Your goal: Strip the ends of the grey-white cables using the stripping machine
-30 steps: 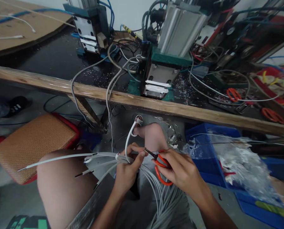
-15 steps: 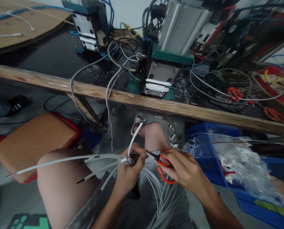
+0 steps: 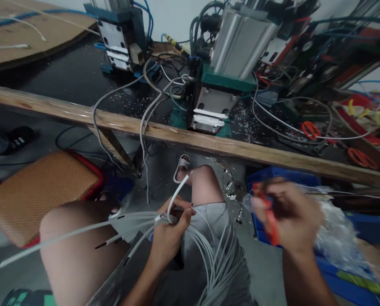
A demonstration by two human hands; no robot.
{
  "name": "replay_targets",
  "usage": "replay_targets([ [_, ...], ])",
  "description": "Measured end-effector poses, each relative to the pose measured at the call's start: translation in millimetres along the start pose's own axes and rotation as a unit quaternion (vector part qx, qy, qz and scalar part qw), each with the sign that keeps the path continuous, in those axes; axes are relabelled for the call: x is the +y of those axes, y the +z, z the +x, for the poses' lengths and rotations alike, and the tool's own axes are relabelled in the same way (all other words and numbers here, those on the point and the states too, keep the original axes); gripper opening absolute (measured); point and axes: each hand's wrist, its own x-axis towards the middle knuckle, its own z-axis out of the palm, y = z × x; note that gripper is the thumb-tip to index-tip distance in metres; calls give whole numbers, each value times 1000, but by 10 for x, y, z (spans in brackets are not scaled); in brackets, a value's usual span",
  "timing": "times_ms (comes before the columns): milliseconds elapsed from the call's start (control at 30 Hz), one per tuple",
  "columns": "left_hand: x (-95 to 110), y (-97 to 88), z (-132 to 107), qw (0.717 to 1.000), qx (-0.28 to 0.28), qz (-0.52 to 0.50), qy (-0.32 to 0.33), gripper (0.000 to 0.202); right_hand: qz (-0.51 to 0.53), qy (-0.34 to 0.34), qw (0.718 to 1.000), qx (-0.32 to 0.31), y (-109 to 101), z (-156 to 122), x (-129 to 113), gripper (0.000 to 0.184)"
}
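My left hand [image 3: 169, 231] is closed on a bundle of white cables [image 3: 139, 216] above my lap; their stripped ends fan out to the left over my left knee, and one end sticks up past my fingers. More grey-white cable loops [image 3: 218, 259] lie across my right thigh. My right hand [image 3: 285, 212] is blurred by motion, out to the right over the blue bin, closed round the orange-handled scissors [image 3: 270, 221]. The two hands are well apart.
A wooden bench edge [image 3: 209, 146] crosses the view, with two pneumatic presses [image 3: 215, 106] [image 3: 120, 38], tangled wires and orange scissors [image 3: 309, 128] behind it. A woven stool [image 3: 33, 191] stands at the left. A blue bin [image 3: 282, 176] of plastic scraps sits at the right.
My right hand has pulled the scissors away from the cables, moving right and up over the blue bin. My left hand has kept its hold on the bundle.
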Motion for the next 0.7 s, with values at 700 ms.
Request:
replay_targets([
  [700, -88, -87, -28, 990, -25, -118, -72, 24, 61, 25, 986, -154, 625, -360, -365, 22],
])
